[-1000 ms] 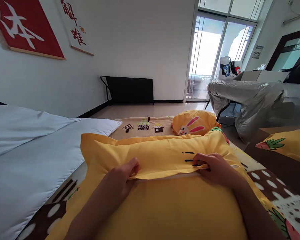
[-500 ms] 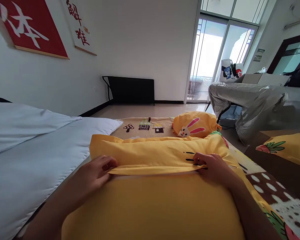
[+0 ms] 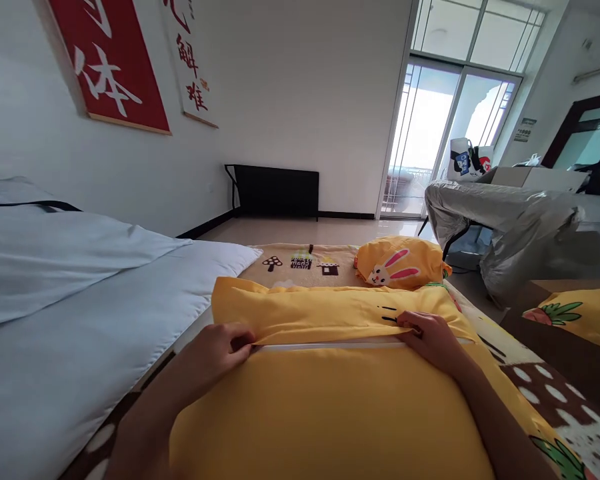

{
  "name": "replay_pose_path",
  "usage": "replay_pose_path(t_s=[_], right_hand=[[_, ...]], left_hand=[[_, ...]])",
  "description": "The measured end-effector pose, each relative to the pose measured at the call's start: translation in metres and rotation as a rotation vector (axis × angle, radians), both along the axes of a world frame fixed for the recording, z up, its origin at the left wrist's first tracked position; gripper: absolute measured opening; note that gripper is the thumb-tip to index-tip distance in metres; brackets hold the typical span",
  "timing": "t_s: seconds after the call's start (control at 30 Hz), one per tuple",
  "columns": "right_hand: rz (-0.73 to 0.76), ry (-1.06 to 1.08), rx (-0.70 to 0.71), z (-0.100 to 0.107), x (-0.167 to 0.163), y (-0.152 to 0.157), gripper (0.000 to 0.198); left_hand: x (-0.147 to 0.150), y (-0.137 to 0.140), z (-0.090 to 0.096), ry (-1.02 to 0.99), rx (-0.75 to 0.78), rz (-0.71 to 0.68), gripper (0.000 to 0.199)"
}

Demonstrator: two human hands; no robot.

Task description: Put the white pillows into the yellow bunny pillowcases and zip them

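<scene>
A plump yellow pillowcase [image 3: 330,407] lies close in front of me, its near part smooth and rounded. Across it runs a folded fabric edge, with a thin pale strip [image 3: 325,346] showing underneath. My left hand [image 3: 230,347] pinches the left end of that edge between thumb and fingers. At the right end, beside some short black printed lines, my right hand [image 3: 427,337] grips the same edge with curled fingers. What fills the pillowcase is hidden.
White bedding [image 3: 105,333] lies along the left. A patterned blanket [image 3: 545,387] spreads underneath, with a rabbit-print yellow bundle [image 3: 400,263] beyond. At right stand a box holding yellow fabric [image 3: 590,313] and a plastic-covered table [image 3: 520,200]. A black panel [image 3: 277,192] leans by the far wall.
The view has tilted up and turned slightly left. Both hands keep their hold on the edge; the fold lies flatter and more of the pale strip shows.
</scene>
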State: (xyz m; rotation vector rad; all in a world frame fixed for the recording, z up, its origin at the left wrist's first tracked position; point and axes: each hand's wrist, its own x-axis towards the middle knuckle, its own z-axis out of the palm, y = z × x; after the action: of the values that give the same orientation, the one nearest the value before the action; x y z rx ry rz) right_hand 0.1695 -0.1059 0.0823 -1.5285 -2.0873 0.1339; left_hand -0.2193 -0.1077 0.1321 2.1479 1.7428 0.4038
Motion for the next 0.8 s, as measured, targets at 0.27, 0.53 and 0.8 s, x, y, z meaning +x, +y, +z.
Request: replay_pose_path(t_s=[0.27, 0.53, 0.8], right_hand=[[-0.059, -0.233, 0.409, 0.005, -0.036, -0.012, 0.014], [0.36, -0.356, 0.401, 0.044, -0.164, -0.039, 0.011], [0.256, -0.461, 0.098, 0.055, -0.25, -0.019, 0.021]], left_hand=[[0.002, -0.006, -0.006, 0.157, 0.117, 0.046, 0.023], [-0.008, -0.001, -0.008, -0.046, 0.136, 0.174, 0.02], [-0.01, 0.001, -0.01, -0.266, 0.139, 0.132, 0.027]])
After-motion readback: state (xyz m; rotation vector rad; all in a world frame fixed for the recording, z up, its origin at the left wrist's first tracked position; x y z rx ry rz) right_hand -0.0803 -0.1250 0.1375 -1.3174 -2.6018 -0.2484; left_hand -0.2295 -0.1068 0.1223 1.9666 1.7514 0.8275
